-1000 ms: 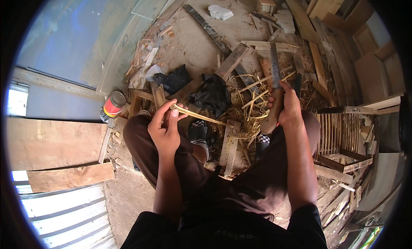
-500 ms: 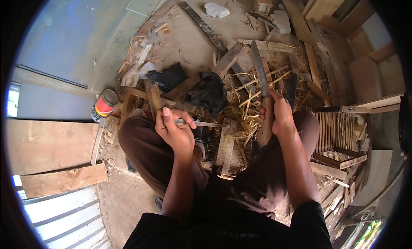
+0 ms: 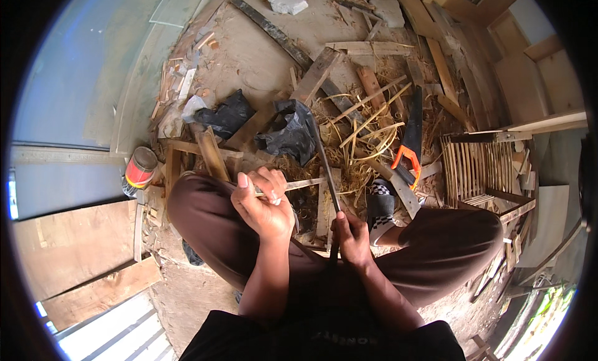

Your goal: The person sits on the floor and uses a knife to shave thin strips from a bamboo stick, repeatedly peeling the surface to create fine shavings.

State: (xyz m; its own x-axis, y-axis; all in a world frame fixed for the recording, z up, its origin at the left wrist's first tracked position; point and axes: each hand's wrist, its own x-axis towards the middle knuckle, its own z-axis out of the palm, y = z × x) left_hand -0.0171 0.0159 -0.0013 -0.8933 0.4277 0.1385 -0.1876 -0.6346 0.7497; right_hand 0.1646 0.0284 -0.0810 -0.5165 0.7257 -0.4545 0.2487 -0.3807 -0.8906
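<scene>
My left hand [image 3: 268, 202] is closed around a thin, pale wooden strip [image 3: 305, 184], which sticks out to the right. In my right hand [image 3: 353, 239] is a long-bladed knife [image 3: 325, 155], gripped low with the blade pointing up and away from me, seen nearly edge-on. The blade crosses the strip's right end; whether they touch I cannot tell. Behind the strip lies a short wooden board [image 3: 327, 208] between my legs. Curled shavings and thin strips [image 3: 374, 130] are heaped beyond it.
To the right lies a handsaw with an orange handle [image 3: 408, 165]. A slatted wooden frame [image 3: 464, 168] stands past my right knee. Black plastic bags [image 3: 289, 133] lie ahead. At left are a red-and-yellow can [image 3: 141, 166] and planks [image 3: 81, 242].
My right hand has brought the knife left and toward me, turning the blade edge-on at the strip's end. My right knee has swung outward, uncovering the handsaw. The left hand still holds the strip.
</scene>
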